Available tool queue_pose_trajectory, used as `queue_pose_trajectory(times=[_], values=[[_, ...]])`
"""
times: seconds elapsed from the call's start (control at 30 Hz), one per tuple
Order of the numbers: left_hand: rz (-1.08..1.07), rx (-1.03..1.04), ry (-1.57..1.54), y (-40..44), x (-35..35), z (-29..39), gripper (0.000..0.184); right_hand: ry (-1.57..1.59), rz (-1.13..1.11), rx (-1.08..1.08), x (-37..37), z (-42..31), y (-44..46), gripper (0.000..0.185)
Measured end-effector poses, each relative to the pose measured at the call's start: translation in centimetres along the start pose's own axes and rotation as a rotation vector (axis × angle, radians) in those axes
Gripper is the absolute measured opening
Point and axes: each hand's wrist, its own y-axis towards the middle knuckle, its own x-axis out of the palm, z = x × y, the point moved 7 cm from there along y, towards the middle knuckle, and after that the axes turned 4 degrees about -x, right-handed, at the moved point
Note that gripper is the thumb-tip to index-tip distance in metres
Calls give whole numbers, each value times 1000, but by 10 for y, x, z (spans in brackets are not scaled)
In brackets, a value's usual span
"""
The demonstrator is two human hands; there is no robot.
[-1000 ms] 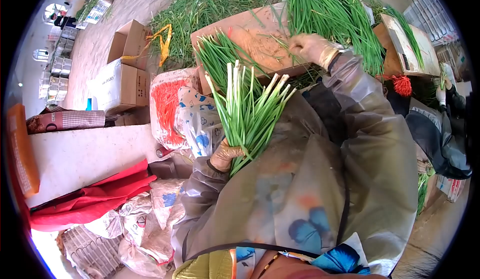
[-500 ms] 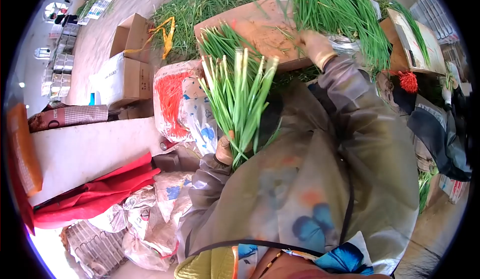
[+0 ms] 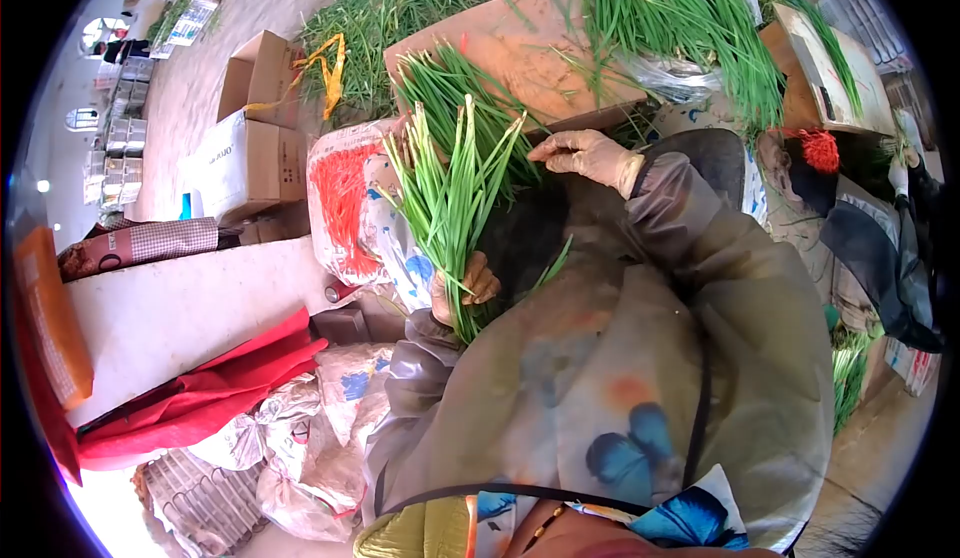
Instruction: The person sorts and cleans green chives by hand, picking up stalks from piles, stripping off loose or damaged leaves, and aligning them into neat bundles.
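My left hand (image 3: pixel 466 290), in a tan glove, is closed around the lower part of a bunch of chives (image 3: pixel 458 193), whose pale cut ends point up and away from me. My gloved right hand (image 3: pixel 592 158) is to the right of the bunch, apart from it, with fingers stretched left and nothing visible in them. Just beyond the held bunch, more chives (image 3: pixel 465 83) lie against the near left edge of a brown cardboard surface (image 3: pixel 530 43). A large pile of long chives (image 3: pixel 680 18) covers its right end.
Left of my knees is a sack with red ties (image 3: pixel 340 193). Open cardboard boxes (image 3: pixel 262 158) and a white board (image 3: pixel 190 318) with red cloth (image 3: pixel 215 383) stand at left. Loose greens (image 3: pixel 400 3) heap on the floor ahead. Clear plastic (image 3: pixel 675 78) lies by the pile.
My right hand has come back from the cardboard surface toward the held bunch. My left hand has turned, and the bunch has shifted slightly left and looks thinner.
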Motion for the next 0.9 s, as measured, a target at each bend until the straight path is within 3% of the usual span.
queue_pose_trajectory(times=[0.03,0.07,0.13,0.2,0.23,0.3,0.33,0.37,0.47,0.53,0.57,0.67,0.77,0.83,0.9], values=[[0,3,4,1,-5,2,35,146,10,-69,12,-17,1,28],[-61,-27,-3,2,-11,2,35,216,7,104,18,-20,-6,34],[-123,-61,-14,1,-8,-1,35,276,53,110,30,-20,-1,36],[20,-39,41,-1,-12,-1,35,356,130,105,32,-18,6,38],[92,-25,69,-1,-11,0,36,352,126,103,31,-13,10,38],[95,-11,107,1,-6,1,37,9,364,-161,10,-24,14,34],[77,-22,107,1,-5,1,37,-28,419,-186,0,-36,12,30],[59,-35,106,1,-4,0,37,120,458,-80,-11,-36,4,28],[43,-34,53,-2,-10,-2,35,210,385,-186,-17,-43,1,30],[-2,-56,-18,-1,-14,-4,32,95,319,-235,10,-77,-4,30],[-3,-60,-17,0,-12,-4,32,-44,309,-170,20,-82,-3,28],[42,-45,44,0,-11,-3,33,146,113,-83,31,-63,14,14],[64,-41,97,-3,-10,-4,38,79,365,-212,-15,-78,16,7],[190,-4,150,-11,-12,-4,43,3,509,-279,-84,-77,10,16],[157,16,162,-11,-15,-2,44,-641,794,-153,-170,-70,-2,29]])
